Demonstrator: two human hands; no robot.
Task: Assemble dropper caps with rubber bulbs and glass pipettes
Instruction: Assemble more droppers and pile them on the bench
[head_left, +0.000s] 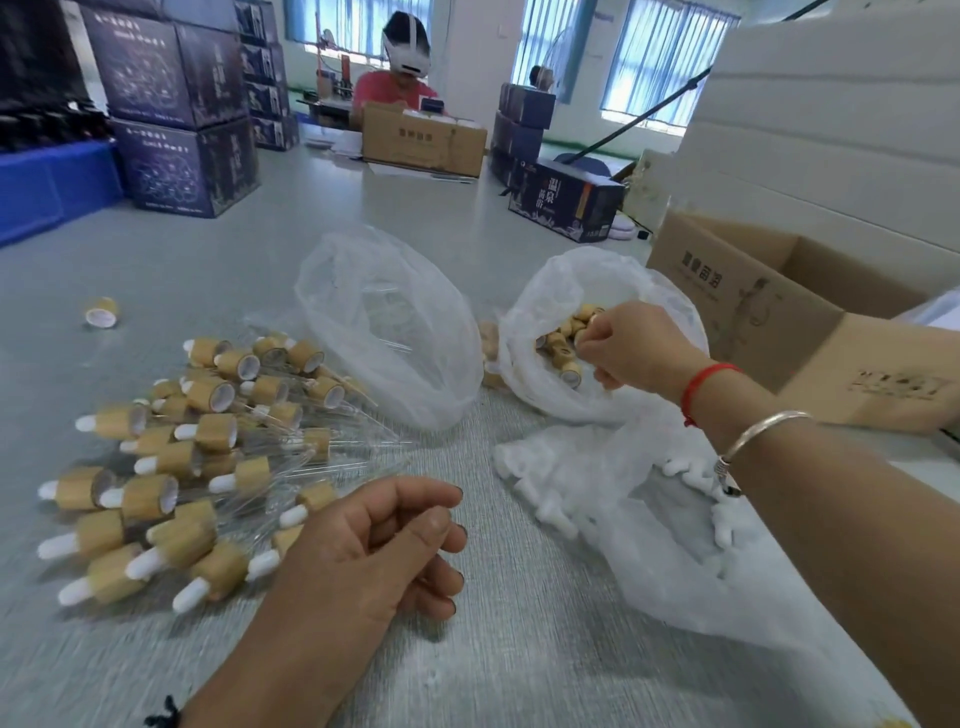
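Note:
A heap of finished droppers (182, 467), bamboo-coloured caps with white rubber bulbs and glass pipettes, lies at the left of the table. A clear bag of glass pipettes (395, 332) stands in the middle. To its right, a plastic bag of loose bamboo caps (561, 348) is open, and my right hand (634, 348) reaches into its mouth with fingers closed around a cap. White rubber bulbs (550, 493) spill from a third bag in front of it. My left hand (374, 551) rests on the table near the heap, fingers curled, holding nothing I can see.
One loose cap (102, 312) lies far left. An open cardboard box (779, 312) sits at the right, with white foam slabs (831, 130) behind it. Dark printed cartons (182, 119) are stacked at the back left. Another person (400, 78) sits across the table behind a cardboard box (423, 137).

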